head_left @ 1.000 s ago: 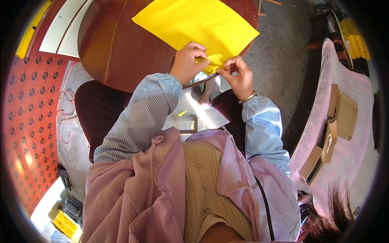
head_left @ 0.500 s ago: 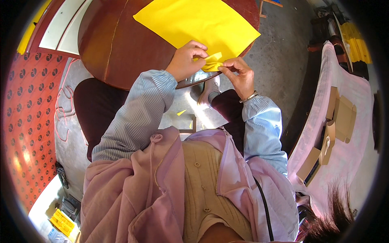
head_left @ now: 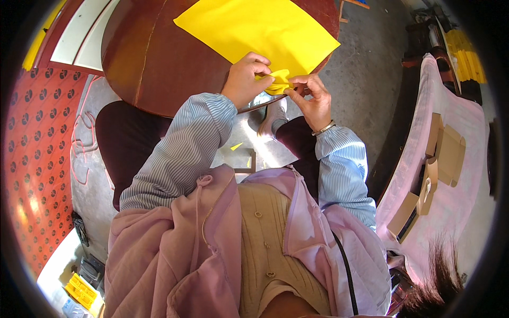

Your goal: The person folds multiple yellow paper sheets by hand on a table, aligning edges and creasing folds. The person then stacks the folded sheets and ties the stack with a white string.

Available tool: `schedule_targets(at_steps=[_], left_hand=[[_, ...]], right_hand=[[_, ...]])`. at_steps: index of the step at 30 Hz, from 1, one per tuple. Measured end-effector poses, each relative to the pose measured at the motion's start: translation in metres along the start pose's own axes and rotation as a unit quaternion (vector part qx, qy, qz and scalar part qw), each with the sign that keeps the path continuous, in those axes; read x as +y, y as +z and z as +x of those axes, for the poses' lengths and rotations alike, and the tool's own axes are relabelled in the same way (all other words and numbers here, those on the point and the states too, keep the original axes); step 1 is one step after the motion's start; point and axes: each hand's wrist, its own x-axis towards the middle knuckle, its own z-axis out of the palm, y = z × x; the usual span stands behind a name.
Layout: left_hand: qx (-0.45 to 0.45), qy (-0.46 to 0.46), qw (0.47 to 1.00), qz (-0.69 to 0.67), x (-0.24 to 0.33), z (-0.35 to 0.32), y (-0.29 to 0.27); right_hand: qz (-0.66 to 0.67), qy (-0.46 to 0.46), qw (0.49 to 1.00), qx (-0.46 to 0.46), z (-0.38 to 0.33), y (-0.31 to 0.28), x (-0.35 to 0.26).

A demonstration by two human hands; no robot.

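A large yellow sheet of cloth or felt-like material (head_left: 260,32) lies over the far right part of the round brown table (head_left: 175,58). Its near corner is bunched into small folds at the table's front edge. My left hand (head_left: 247,78) pinches these folds from the left, thumb and forefinger closed on them. From the right, my right hand (head_left: 314,100) pinches the same gathered corner between thumb and fingertips. Whether the folded part is joined to the sheet or is a separate piece is hidden by my fingers.
Below the table edge a small yellow scrap (head_left: 237,146) lies near a stool-like frame (head_left: 253,160). Open cardboard boxes (head_left: 450,156) rest on a pink-white cloth (head_left: 469,122) at the right. A red patterned board (head_left: 40,153) stands at the left.
The folds between my fingers have bunched and opened slightly upward. My right hand has shifted a little to the left; the large sheet has barely moved.
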Motion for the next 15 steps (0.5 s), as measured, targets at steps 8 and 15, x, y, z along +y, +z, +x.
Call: schedule_targets(at_steps=[8,15], left_hand=[[-0.02,-0.012,1.0,-0.004,0.001,0.0,-0.003],[-0.043,0.021,0.999,-0.019,0.001,0.0,-0.01]], right_hand=[[0.024,0.024,0.999,-0.004,0.0,-0.002,0.003],[0.056,0.052,0.997,0.002,0.001,0.0,0.005]])
